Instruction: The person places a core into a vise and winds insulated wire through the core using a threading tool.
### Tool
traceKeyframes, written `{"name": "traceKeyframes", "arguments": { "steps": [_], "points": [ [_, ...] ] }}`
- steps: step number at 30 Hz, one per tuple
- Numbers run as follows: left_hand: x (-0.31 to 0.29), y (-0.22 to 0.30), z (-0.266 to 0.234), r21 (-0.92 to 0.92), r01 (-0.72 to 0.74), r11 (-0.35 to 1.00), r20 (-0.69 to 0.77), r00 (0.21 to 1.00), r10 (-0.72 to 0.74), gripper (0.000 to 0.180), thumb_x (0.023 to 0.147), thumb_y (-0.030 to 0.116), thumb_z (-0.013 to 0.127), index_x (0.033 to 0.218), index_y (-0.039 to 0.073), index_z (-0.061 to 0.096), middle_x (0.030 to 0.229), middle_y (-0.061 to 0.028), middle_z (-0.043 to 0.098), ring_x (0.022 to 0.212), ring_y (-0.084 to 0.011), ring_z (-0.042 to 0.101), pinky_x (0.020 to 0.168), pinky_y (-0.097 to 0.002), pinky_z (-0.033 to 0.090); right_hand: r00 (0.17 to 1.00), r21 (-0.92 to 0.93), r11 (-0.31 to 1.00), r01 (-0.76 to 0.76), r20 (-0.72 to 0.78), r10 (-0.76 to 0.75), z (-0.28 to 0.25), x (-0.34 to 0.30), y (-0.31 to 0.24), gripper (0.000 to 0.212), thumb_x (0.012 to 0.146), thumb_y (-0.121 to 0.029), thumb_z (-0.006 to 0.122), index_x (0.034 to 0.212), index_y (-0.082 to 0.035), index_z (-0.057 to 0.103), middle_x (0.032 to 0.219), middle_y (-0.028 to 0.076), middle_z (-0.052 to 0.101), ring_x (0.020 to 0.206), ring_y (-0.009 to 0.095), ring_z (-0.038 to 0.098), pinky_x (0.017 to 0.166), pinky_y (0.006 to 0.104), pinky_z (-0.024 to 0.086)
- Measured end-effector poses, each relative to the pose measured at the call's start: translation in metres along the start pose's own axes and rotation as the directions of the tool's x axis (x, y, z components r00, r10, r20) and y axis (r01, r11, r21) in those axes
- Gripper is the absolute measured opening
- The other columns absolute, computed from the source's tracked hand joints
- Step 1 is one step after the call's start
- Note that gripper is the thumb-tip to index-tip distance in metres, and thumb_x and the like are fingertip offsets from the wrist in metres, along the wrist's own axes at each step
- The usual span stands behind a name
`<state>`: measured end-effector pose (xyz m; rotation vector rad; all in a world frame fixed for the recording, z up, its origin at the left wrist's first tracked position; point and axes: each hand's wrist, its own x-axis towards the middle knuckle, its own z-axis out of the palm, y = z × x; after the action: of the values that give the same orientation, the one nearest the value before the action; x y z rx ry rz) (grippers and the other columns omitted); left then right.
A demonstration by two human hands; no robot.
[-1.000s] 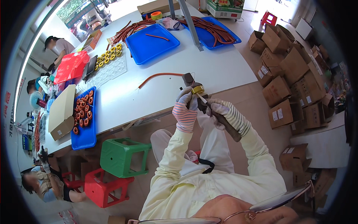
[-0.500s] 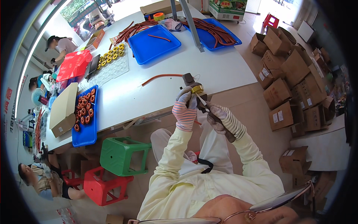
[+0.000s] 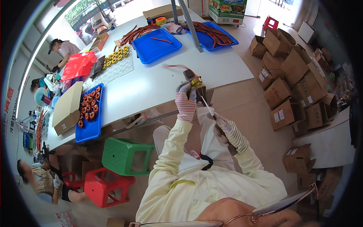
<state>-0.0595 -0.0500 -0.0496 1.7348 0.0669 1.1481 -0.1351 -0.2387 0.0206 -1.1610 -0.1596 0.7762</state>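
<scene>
My left hand (image 3: 186, 100), in a pink-and-grey striped glove, is closed on a yellow ring (image 3: 196, 81) at the table's near edge. A red-brown wire (image 3: 185, 67) runs from the ring over the tabletop, its far end blurred. Right beside the ring is a dark block-shaped fixture (image 3: 188, 74), with another dark part below it at the edge. My right hand (image 3: 228, 132), in a striped glove with a dark palm, is closed around a thin pale rod-like tool (image 3: 206, 103). Its tip points up toward the ring; whether it touches cannot be made out.
Blue trays hold finished-looking red-brown coils (image 3: 87, 106) and loose wires (image 3: 210, 34). Yellow rings (image 3: 115, 56) lie in rows on a clear sheet. A green stool (image 3: 121, 157) and red stool (image 3: 104, 187) stand left. Cardboard boxes (image 3: 283, 113) are piled right. Other people sit left.
My right hand has moved down and away from the ring, with the pale tool showing longer between them. The wire has swung from lying leftward to up beside the fixture.
</scene>
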Motion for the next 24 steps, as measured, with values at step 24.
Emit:
{"name": "traceKeyframes", "arguments": {
  "steps": [24],
  "points": [
    [0.015,-0.057,-0.011,-0.216,-0.032,0.976,0.171,0.983,0.070,0.020,0.085,0.014,0.049,0.096,0.003,0.061,0.090,-0.0141,0.062,0.080,-0.0283,0.059,0.072,-0.0324,0.047,0.893,-0.590,0.672,-0.448,-0.328,0.307,-0.028,-0.075,0.022,0.048,0.088,-0.040,0.049,0.118,-0.002,0.050,0.064,-0.001,0.048,0.046,0.004,0.041,0.040,0.0185,0.032]
  ]
}}
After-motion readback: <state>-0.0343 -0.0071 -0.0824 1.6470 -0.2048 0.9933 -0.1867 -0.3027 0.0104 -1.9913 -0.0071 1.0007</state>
